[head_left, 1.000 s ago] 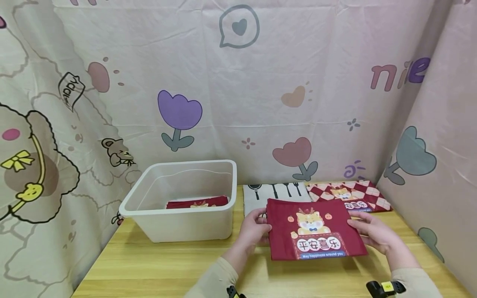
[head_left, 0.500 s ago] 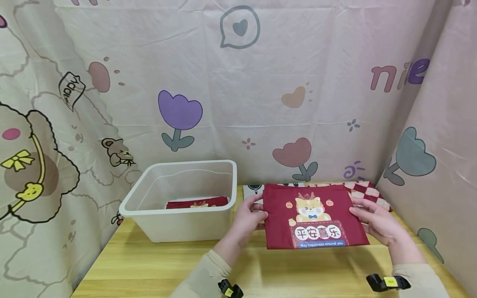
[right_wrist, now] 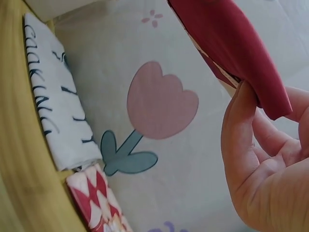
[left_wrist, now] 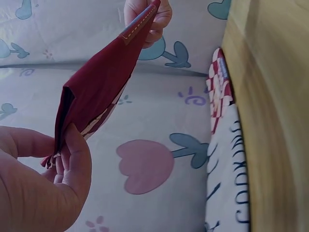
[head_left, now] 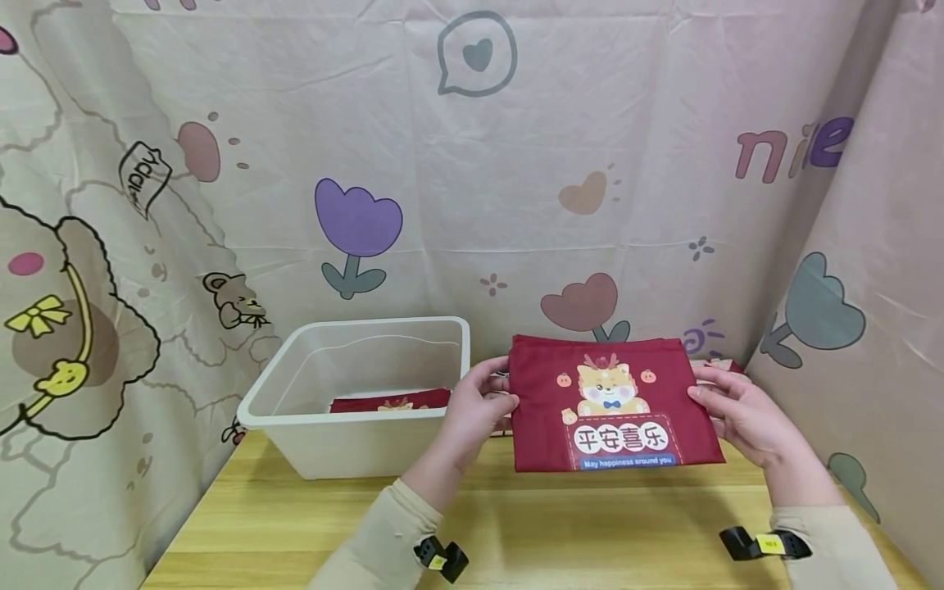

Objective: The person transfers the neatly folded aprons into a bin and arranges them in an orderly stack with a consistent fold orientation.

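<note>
Behind and to the sides, a pale backdrop [head_left: 450,164] with prints of tulips, hearts, a bear and lettering. Below, a desk [head_left: 258,524] in light yellow wood grain. On it at the left, a white plastic bin [head_left: 369,449], open at the top. Holds up, to the right of the bin and well clear of the desk, a folded red cloth [head_left: 618,401], printed side toward the head camera. Behind it, mostly hidden from the head view but plain from the right wrist, a white cloth [right_wrist: 60,96] with dark lettering and, just beside, a red-and-white checked cloth [right_wrist: 94,195]. Wears cream sleeves [head_left: 383,533]. Pinches the folded red cloth by its left edge with the left hand [head_left: 475,406] and by its right edge with the right hand [head_left: 745,422], thumbs in front, fingers behind. On the printed side, a yellow animal figure [head_left: 610,392] with antlers. Inside the bin, a red piece [head_left: 354,406], partly hidden by the front wall. At the wrists, black clips [head_left: 767,542] with yellow labels. Along the cloth's lower edge, a blue strip [head_left: 627,461] reading "May happiness around you".
</note>
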### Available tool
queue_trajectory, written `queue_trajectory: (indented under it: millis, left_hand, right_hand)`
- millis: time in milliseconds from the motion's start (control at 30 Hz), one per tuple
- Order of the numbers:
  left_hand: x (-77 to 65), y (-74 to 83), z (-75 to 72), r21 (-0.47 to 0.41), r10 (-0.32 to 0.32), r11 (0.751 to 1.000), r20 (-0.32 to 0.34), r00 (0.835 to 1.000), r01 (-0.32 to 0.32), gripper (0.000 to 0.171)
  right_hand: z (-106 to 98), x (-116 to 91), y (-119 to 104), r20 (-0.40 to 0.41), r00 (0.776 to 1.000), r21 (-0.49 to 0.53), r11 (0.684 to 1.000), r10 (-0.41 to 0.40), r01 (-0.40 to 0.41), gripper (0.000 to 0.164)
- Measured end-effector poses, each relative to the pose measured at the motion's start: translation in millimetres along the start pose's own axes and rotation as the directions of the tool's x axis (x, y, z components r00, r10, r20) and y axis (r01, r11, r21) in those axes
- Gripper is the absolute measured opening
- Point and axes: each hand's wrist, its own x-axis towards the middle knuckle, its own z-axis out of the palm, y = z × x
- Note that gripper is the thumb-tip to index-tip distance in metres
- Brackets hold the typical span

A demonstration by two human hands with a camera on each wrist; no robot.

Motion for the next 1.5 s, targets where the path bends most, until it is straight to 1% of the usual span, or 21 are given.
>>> queue_trajectory:
  millis: [200, 400, 600, 767, 933, 1167, 1267, 1500]
  left_hand:
    - [-0.9, 16.6, -8.2, 0.024, 0.024, 0.999, -0.006, 1.0, -0.024, 0.056]
    - [-1.4, 27.9, -20.4, 0.053, 0.056, 0.997, -0.04, 0.998, -0.054, 0.056]
    - [-0.6, 36.6, -33.0, 0.077, 0.082, 0.994, -0.071, 0.994, -0.076, 0.059]
    - [1.1, 40.7, -44.8, 0.114, 0.128, 0.986, -0.086, 0.988, -0.118, 0.058]
    - [-0.4, 45.8, -57.3, 0.154, 0.165, 0.977, -0.101, 0.981, -0.149, 0.055]
    - [-0.6, 48.8, -75.0, 0.241, 0.177, 0.96, -0.14, 0.974, -0.14, 0.055]
    - [-0.2, 49.9, -83.1, 0.277, 0.185, 0.951, -0.154, 0.97, -0.137, 0.054]
    - [0.2, 55.1, -100.8, 0.334, 0.183, 0.936, -0.196, 0.963, -0.11, 0.05]
  right_hand:
    - [12, 3, -13, -0.021, 0.999, -0.031, 0.999, -0.041, 0.04, 0.031]
    - [27, 11, -22, -0.012, 0.998, -0.031, 0.997, -0.065, 0.064, 0.029]
    - [42, 19, -28, -0.025, 0.997, -0.047, 0.996, -0.075, 0.073, 0.028]
    - [56, 26, -33, -0.024, 0.995, -0.046, 0.995, -0.094, 0.093, 0.027]
    - [72, 32, -37, -0.026, 0.996, -0.025, 0.996, -0.089, 0.088, 0.025]
    - [92, 42, -38, -0.023, 0.996, 0.011, 0.996, -0.09, 0.09, 0.022]
    - [100, 46, -37, -0.023, 0.996, 0.009, 0.996, -0.083, 0.083, 0.022]
    - [120, 55, -36, -0.024, 0.996, -0.022, 0.996, -0.082, 0.082, 0.035]
